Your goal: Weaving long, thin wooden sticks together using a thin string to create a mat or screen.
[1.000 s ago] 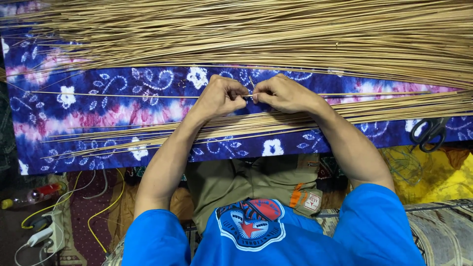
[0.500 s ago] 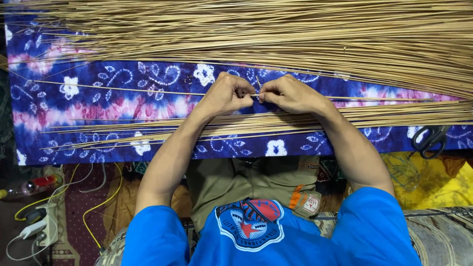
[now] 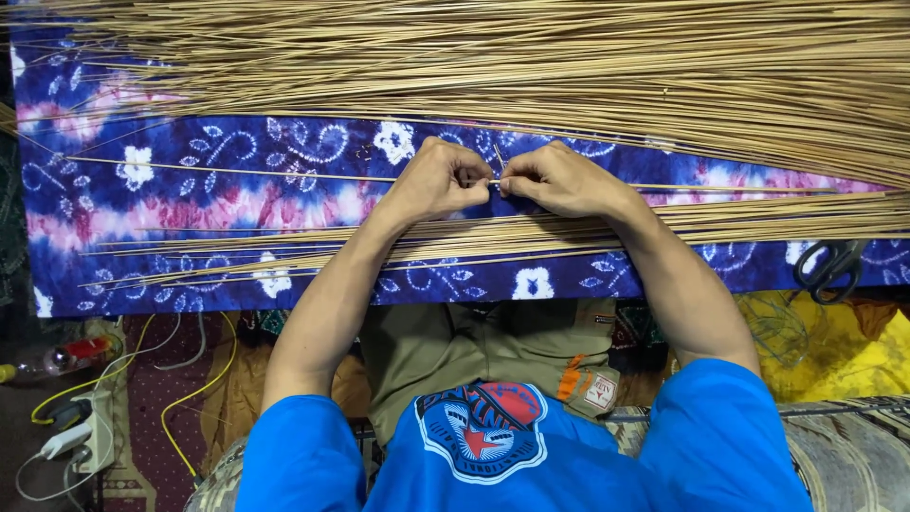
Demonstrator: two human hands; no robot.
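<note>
I see dry, matt, straw-coloured sticks [image 3: 531, 76], thin and stiff like plant fibre, lying on soft printed cloth [image 3: 237, 204] in blue and pink. Far right, the scissors [image 3: 829, 267] have dark, slightly glossy handles, likely plastic.

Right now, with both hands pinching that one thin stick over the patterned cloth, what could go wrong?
1. The thin stick pinched between the left hand and right hand looks slender; a hard grip might snap it.
2. The forearms rest on the lower bundle of sticks, so a shift could scatter it.
3. The scissors lie near the cloth's edge and could slide off.
</note>
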